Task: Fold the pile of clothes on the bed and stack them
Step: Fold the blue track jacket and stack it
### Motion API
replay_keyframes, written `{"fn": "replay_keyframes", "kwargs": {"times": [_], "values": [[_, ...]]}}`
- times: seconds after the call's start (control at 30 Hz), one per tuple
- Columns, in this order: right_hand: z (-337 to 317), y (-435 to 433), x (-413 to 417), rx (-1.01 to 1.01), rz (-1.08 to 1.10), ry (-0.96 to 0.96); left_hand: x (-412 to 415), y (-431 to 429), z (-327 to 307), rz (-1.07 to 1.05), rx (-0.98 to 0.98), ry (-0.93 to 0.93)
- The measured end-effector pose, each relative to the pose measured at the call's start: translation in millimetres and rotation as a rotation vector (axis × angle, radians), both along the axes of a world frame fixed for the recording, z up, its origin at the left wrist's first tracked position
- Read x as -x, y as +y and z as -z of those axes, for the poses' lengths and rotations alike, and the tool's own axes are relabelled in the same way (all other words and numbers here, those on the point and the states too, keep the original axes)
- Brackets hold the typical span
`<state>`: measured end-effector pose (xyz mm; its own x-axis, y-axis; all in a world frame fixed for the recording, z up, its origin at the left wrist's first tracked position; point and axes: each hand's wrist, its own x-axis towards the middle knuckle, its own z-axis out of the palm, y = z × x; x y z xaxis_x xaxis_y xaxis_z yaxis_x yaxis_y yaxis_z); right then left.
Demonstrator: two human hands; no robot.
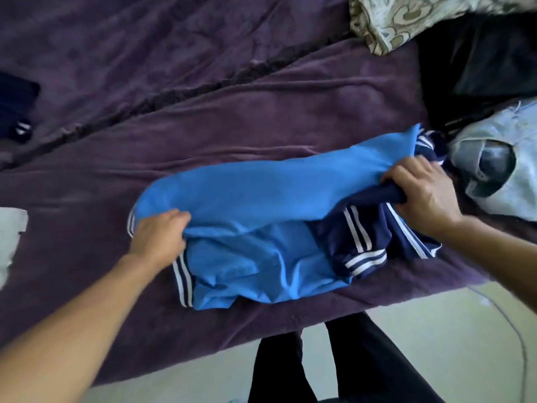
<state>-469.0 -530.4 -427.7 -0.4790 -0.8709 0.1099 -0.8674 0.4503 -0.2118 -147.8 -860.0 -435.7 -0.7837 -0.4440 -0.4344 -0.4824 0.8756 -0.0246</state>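
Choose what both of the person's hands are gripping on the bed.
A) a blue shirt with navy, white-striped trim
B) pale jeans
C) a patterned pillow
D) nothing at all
A: the left hand and the right hand each grip an end of the blue shirt, which lies on the purple bedcover.

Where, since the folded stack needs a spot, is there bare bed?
The widest bare purple blanket lies beyond the blue shirt, between the navy garment at the left edge and the patterned pillow. A smaller strip sits between the shirt and the pale cloth at left. The right is crowded: black clothes and a light denim piece.
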Motion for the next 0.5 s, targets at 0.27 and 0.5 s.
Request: {"fn": "replay_keyframes", "kwargs": {"times": [0.27, 0.5], "values": [[58, 89, -72, -0.552, 0.203, -0.191, -75, 120, 51, 0.047, -0.328, -0.463], [27, 60, -29, -0.174, 0.418, -0.25, -16, 128, 42, -0.011, -0.26, 0.206]]}}
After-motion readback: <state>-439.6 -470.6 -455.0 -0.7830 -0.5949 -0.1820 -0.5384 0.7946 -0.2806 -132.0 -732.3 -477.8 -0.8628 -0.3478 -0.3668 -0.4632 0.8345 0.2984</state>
